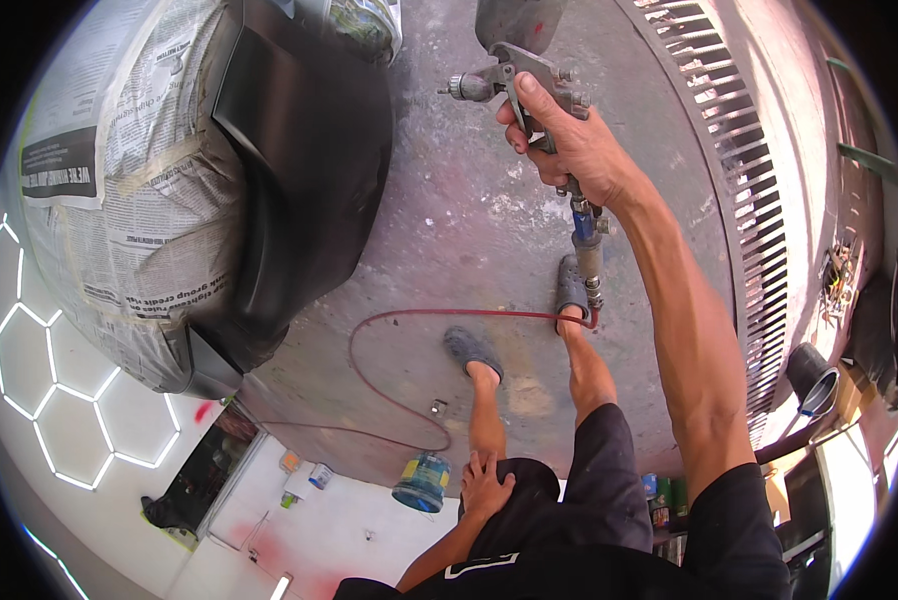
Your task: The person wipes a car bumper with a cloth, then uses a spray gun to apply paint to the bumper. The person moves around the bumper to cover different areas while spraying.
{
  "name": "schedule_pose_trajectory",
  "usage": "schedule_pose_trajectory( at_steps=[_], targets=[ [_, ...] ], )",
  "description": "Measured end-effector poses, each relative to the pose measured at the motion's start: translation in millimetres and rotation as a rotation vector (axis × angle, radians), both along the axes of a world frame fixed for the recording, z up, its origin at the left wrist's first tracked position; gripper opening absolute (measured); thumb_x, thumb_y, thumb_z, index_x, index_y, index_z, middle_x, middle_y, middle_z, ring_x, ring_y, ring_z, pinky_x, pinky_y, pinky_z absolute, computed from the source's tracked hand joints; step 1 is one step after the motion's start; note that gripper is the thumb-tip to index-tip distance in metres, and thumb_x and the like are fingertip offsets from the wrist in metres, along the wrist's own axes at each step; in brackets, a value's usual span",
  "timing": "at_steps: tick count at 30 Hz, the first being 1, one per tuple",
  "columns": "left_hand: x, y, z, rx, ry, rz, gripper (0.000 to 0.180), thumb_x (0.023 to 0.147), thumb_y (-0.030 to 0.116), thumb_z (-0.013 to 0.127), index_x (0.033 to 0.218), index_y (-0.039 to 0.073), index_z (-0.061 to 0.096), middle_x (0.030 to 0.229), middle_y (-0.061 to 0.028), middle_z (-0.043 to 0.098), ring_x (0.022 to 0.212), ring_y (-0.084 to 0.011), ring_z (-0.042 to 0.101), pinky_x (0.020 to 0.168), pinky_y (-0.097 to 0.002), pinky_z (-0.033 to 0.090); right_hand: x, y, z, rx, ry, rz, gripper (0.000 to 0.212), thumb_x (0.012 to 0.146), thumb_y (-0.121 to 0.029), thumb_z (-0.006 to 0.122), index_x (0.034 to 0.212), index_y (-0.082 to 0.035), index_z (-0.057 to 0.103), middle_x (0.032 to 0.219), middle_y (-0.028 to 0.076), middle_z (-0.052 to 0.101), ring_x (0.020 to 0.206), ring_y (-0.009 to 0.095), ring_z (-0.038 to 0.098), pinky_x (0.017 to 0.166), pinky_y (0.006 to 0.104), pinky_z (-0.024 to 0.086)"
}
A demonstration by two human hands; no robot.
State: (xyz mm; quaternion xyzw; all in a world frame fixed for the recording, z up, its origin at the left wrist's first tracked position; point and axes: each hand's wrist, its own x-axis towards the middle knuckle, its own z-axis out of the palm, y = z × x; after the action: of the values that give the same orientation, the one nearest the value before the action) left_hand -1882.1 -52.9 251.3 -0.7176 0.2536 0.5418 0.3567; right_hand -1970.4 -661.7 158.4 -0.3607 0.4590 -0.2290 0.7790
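My right hand is wrapped round the grip of a metal paint spray gun, its nozzle pointing left. A grey cup sits on the gun and is cut off by the upper edge. Below the grip hangs a blue and metal air fitting joined to a red hose. To the left of the nozzle, some distance off, stands a dark matte car bumper beside panels masked with newspaper. My left hand lies on my leg near the knee, fingers spread, holding nothing.
The hose loops over the stained grey floor beside my feet. A slotted floor grate runs along the right. Near my left hand is a blue transparent container. Hexagonal lights glow at the far left. A dark bucket is at right.
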Motion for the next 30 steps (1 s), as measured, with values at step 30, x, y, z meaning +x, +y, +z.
schedule_pose_trajectory(
  at_steps=[30],
  targets=[
    [-13,4,9,-0.047,-0.049,0.259,0.081,0.102,0.054,0.06,0.172,0.018,0.04,0.182,-0.0223,0.017,0.161,-0.0536,0.028,0.13,-0.0638,0.029,35,39,201,-0.49,0.284,-0.109,0.058,0.115,-0.059,0.057,0.12,-0.003,0.072,0.091,0.002,0.066,0.053,0.003,0.04,0.046,0.0228,0.031]
  ],
)
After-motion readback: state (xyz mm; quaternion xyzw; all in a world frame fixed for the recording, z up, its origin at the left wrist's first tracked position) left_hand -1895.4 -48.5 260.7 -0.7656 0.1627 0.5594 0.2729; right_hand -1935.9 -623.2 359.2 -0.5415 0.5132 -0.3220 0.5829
